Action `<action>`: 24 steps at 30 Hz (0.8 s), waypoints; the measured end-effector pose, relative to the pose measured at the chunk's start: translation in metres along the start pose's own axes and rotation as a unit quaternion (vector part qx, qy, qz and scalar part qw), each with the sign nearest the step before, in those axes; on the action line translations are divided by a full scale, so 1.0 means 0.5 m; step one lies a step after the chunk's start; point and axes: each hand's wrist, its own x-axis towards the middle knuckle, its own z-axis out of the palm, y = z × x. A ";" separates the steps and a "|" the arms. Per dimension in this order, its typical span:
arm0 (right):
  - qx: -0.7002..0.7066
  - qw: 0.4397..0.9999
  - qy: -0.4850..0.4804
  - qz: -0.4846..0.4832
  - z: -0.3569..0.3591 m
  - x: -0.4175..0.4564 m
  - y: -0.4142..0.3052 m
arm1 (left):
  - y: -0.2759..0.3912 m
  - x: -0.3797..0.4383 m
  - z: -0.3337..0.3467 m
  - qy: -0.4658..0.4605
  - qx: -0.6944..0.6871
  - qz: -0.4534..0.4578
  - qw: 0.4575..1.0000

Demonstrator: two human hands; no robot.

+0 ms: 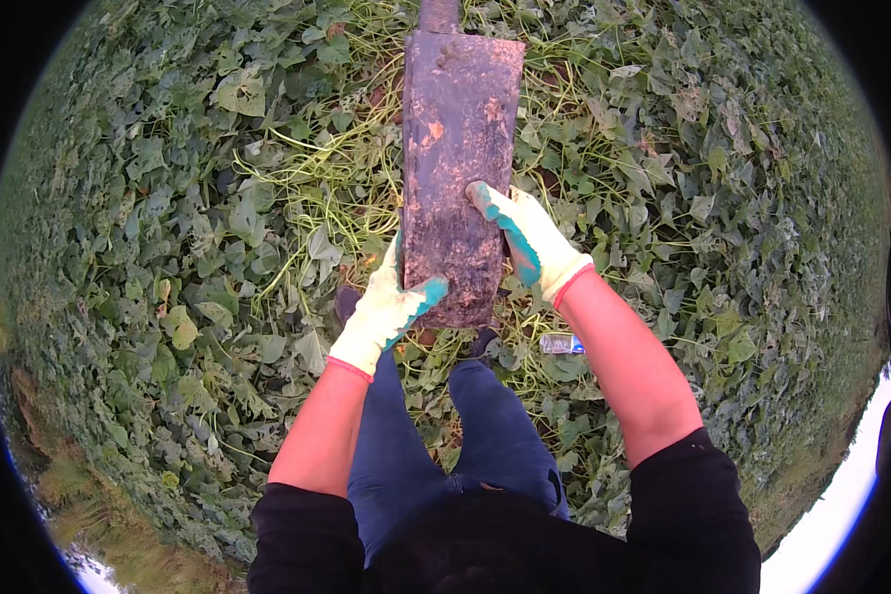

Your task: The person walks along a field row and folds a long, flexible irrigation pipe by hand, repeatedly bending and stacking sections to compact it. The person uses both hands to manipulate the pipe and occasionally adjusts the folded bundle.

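A long, flat blade (457, 148), apparently of a spade, is raised in front of me. It is dark and smeared with reddish soil. Its handle or socket (439, 15) leads away past the top of the picture. My left hand (386, 308) grips the blade's left edge near its lower end, thumb on the upper face. Higher up, on the right edge, my right hand (531, 234) also has its thumb across the face. Both hands wear pale knit gloves with green-coated palms and red cuffs. The fingers under the blade are hidden.
Dense leafy vines (148, 223) cover the ground all around. Bare pale stems (327, 178) lie in the middle strip, left of the blade. A clear plastic bottle (562, 344) with a blue part lies by my right forearm. My dark shoes (347, 303) stand among the vines.
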 end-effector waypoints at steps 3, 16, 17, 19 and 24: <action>0.079 0.992 0.056 0.082 0.005 0.036 -0.024 | 0.035 0.047 -0.001 -0.045 -0.078 0.066 0.994; -0.706 0.664 0.206 0.138 0.154 0.237 -0.015 | -0.008 0.142 -0.131 -0.011 -0.380 -0.242 0.893; -0.768 0.598 0.181 0.139 0.162 0.240 -0.016 | -0.017 0.136 -0.141 -0.015 -0.375 -0.205 0.904; -0.814 0.535 0.178 0.141 0.169 0.244 -0.018 | -0.019 0.134 -0.160 -0.037 -0.346 -0.194 0.917; -0.376 0.880 0.184 0.225 0.167 0.233 -0.006 | 0.013 0.126 -0.206 -0.061 -0.283 -0.193 0.937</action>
